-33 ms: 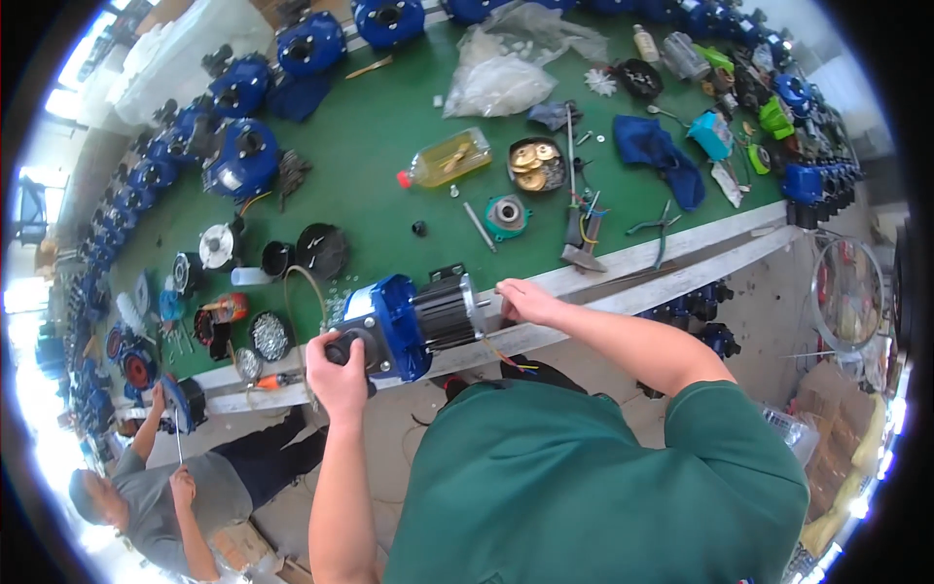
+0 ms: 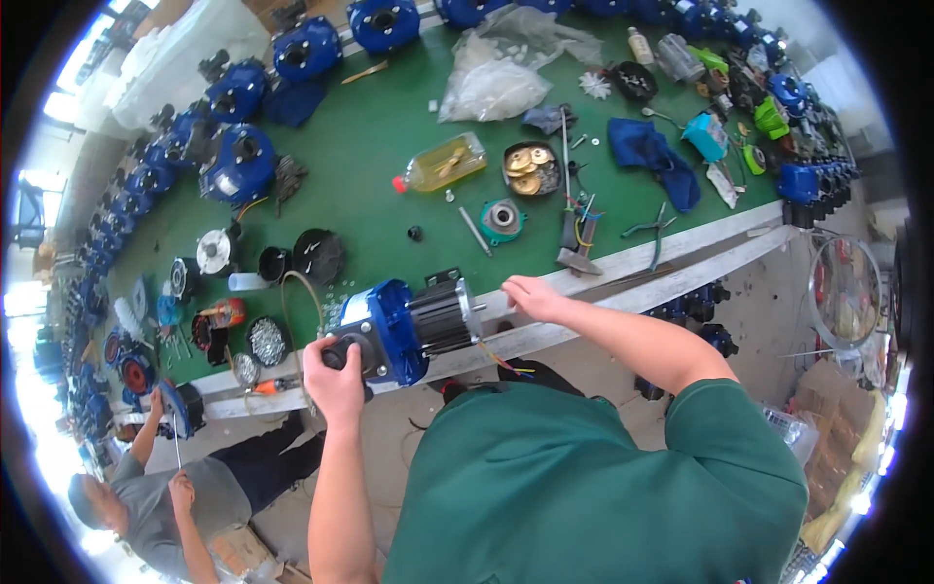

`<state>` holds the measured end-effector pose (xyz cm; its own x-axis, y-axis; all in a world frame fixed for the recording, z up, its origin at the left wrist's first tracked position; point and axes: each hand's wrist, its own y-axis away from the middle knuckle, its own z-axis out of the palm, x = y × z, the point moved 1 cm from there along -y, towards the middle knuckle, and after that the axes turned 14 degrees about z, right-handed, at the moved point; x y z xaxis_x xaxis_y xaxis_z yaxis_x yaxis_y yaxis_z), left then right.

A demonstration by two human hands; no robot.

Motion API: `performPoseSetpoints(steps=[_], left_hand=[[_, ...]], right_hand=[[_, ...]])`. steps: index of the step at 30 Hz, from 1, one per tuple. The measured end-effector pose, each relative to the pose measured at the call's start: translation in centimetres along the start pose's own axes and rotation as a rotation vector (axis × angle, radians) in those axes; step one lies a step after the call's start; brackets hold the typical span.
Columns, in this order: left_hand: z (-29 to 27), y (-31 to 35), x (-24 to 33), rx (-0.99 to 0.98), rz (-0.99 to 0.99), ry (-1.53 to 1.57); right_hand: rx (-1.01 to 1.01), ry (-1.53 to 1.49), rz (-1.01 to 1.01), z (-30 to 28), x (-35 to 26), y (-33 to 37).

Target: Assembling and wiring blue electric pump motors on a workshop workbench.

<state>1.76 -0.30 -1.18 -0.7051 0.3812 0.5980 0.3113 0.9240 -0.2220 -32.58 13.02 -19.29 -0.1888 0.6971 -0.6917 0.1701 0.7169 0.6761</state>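
A blue pump with a black finned motor (image 2: 443, 314) lies on its side at the table's near edge, its bare metal shaft pointing right. My left hand (image 2: 336, 378) is wrapped round the black round fitting (image 2: 338, 352) at the pump's left end. Just right of the shaft tip, and apart from it, is my right hand (image 2: 533, 298). Its fingers are curled and pressed together; whether something small is between them is hidden. Loose coloured wires (image 2: 511, 365) hang below the motor. A green ring-shaped part with a metal centre (image 2: 502, 220) lies beyond the motor.
The green table (image 2: 379, 219) holds a bottle of yellow liquid (image 2: 443, 163), a bowl of brass discs (image 2: 530, 167), a hammer (image 2: 578, 259), pliers (image 2: 655, 235) and a blue cloth (image 2: 654, 161). Blue pumps (image 2: 238, 164) line its far edges. A co-worker (image 2: 170, 492) works at lower left.
My right hand has drawn slightly right, away from the shaft tip. The view has shifted a little. My left hand keeps its grip on the fitting.
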Motion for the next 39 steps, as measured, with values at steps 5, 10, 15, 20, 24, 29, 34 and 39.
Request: performPoseSetpoints(steps=[5, 10, 15, 20, 24, 29, 34, 39], left_hand=[[-0.1, 0.3, -0.4, 0.030, -0.040, 0.028], [0.4, 0.3, 1.1, 0.035, -0.107, 0.037], [0.5, 0.0, 0.6, 0.012, -0.092, 0.071], [0.2, -0.5, 1.0, 0.000, -0.044, 0.085], [0.0, 0.1, 0.5, -0.012, -0.022, 0.116], [-0.5, 0.1, -0.3, -0.039, -0.017, 0.167], [0.1, -0.2, -0.7, -0.029, 0.021, 0.189], [0.3, 0.0, -1.4, -0.013, 0.087, 0.187]], right_hand=[[0.682, 0.573, -0.228, -13.9, 6.7, 0.3], [1.022, 0.383, 0.560, -24.2, 16.1, 2.0], [1.015, 0.338, 0.792, -24.8, 19.2, 0.2], [1.103, 0.237, 0.806, -28.2, 27.3, 0.3], [0.845, -1.019, 0.547, -25.3, 24.4, 1.2], [0.660, -1.107, 0.041, -18.5, 15.5, 9.3], [0.211, -1.153, -0.358, -14.4, 5.9, 13.1], [0.147, -1.076, -0.245, -9.3, -0.2, 10.8]])
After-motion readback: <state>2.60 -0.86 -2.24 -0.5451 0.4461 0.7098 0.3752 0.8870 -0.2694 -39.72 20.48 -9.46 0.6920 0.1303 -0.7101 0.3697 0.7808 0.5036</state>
